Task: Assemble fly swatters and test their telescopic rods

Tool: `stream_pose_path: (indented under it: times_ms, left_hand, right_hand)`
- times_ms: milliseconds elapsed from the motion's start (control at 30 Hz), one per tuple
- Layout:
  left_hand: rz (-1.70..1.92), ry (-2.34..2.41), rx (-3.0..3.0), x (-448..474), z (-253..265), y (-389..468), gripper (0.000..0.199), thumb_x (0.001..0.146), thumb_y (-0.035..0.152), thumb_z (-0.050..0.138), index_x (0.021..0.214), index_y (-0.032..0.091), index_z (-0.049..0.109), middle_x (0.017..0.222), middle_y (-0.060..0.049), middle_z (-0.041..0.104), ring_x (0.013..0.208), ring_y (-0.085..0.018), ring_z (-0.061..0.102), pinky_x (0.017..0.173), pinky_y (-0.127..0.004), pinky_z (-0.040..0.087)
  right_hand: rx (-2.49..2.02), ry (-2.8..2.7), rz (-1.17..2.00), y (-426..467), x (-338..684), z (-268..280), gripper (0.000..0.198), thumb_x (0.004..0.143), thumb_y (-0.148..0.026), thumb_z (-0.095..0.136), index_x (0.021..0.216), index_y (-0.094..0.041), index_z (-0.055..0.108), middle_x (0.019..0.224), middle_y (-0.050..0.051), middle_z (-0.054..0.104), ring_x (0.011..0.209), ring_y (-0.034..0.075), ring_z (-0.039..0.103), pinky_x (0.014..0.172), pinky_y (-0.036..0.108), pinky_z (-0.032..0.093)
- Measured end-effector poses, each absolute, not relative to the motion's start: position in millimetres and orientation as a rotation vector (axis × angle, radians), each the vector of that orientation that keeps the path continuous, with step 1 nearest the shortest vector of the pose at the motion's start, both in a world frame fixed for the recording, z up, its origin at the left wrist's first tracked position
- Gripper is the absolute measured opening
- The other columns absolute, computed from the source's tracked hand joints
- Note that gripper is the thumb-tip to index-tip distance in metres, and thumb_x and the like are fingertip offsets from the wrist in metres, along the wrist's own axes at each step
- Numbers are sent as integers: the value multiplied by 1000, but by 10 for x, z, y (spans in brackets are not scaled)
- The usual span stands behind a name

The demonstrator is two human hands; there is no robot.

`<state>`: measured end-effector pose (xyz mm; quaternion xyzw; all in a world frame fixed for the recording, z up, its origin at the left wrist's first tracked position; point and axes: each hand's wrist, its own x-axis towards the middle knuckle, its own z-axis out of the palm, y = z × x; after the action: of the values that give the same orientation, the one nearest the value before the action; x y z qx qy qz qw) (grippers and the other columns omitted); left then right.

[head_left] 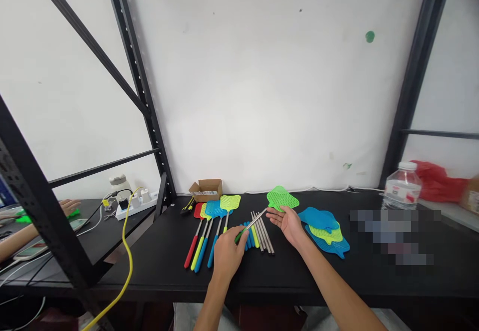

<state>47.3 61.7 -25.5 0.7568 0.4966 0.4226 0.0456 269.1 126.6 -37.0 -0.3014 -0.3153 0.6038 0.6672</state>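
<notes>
My left hand [229,251] is closed around the green handle of a fly swatter, whose metal rod [255,220] slants up to the right. At the rod's upper end is a bright green swatter head [282,198]. My right hand [290,223] is open beside that joint, palm turned up and fingers stretched to the left. Its thumb overlaps the lower edge of the green head; whether it presses on it I cannot tell. Beneath the rod lie several loose metal rods [265,236] and blue and yellow-green handles [255,237], partly hidden by my left hand.
Several assembled swatters [202,243] lie to the left, near a small cardboard box [205,189]. Loose swatter heads [322,219] are stacked at right, before a plastic bottle [402,188]. A yellow cable [129,251] hangs by the shelf post. Another person's arm [18,241] shows far left.
</notes>
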Motion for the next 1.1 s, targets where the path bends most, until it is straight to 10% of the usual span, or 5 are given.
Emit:
stream_pose_path:
  times_ms: [1100]
  left_hand:
    - [1223,1576,2261,488,-197,548,39,95,43,41,97,23,75,82,-6,73,70,-18,66,61,-22,45]
  right_hand:
    - [-690,-871,1304,1268,2683,-421,13,77,-27,63,84,-19,55,92,11,74,60,20,69,56,30,53]
